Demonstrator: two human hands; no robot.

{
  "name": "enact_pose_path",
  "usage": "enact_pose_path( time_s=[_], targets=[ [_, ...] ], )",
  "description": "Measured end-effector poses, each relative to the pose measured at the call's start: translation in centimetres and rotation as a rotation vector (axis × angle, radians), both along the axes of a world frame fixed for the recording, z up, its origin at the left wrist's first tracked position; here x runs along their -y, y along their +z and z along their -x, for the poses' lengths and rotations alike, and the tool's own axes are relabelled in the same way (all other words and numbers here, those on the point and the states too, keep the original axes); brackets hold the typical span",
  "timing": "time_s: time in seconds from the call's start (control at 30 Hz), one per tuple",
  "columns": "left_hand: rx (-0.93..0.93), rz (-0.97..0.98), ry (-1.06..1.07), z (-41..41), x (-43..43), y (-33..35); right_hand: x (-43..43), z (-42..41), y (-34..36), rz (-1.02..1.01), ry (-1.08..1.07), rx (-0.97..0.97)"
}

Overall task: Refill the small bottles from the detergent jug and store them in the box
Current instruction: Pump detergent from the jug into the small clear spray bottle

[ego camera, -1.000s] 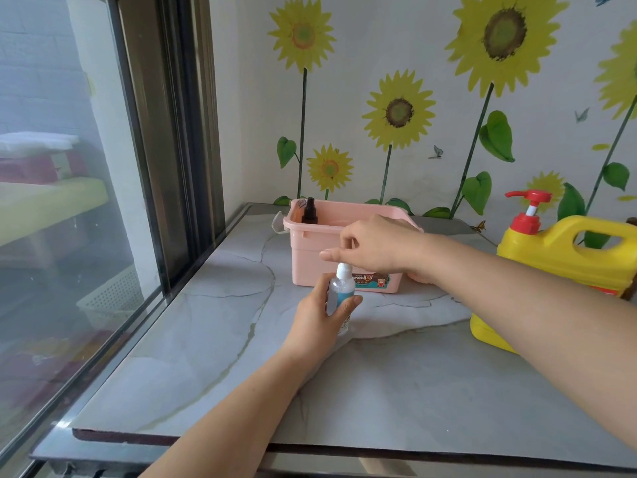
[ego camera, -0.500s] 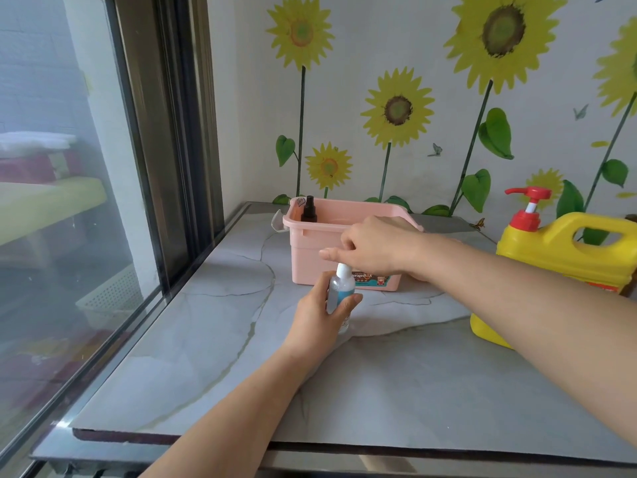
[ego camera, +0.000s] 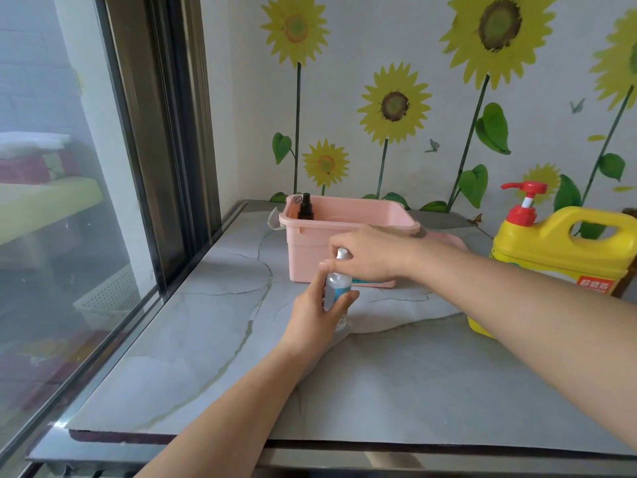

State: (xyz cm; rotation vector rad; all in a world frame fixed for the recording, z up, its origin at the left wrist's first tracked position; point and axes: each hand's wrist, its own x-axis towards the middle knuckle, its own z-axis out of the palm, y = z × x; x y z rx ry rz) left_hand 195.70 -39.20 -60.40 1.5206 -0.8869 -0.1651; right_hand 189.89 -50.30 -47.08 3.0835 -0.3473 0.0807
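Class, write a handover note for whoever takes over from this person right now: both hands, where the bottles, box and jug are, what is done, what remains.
Left hand grips the small clear bottle, upright on the table before the pink box.
Right hand pinches its white cap; opening or closing, cannot tell.
Yellow jug stands to the right, untouched.
Done: one dark bottle stands in the box.
Left: finish the clear bottle, then put it in the box.

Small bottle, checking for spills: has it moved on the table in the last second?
No. The small bottle stands at the same spot in front of the pink box.
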Motion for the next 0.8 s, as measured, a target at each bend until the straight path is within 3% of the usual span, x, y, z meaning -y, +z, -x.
enact_pose_path(
  time_s=[0.07, 0.23, 0.37, 0.6, 0.7, 0.8],
  targets=[
    [0.005, -0.005, 0.016, -0.2, 0.0, -0.1, 0.4, -0.1, -0.5, -0.133, 0.047, -0.019],
    [0.032, -0.067, 0.007, -0.2, 0.3, -0.1, 0.3, 0.4, -1.2, -0.378, 0.033, 0.152],
    [0.208, -0.102, 0.114, -0.6, 0.6, -0.7, -0.3, 0.9, -1.7, -0.380, -0.103, 0.210],
    [0.442, -0.142, 0.225, -0.3, -0.2, -0.1, -0.9, 1.9, -2.3, -0.682, -0.220, 0.373],
    [0.377, -0.163, 0.112, 0.1, -1.0, 3.1, -0.5, 2.3, -1.2, -0.782, -0.186, 0.476],
    [0.196, -0.196, -0.094, 0.2, -1.8, 6.7, 0.8, 2.7, 0.1, -1.028, -0.036, 0.458]
  ],
)
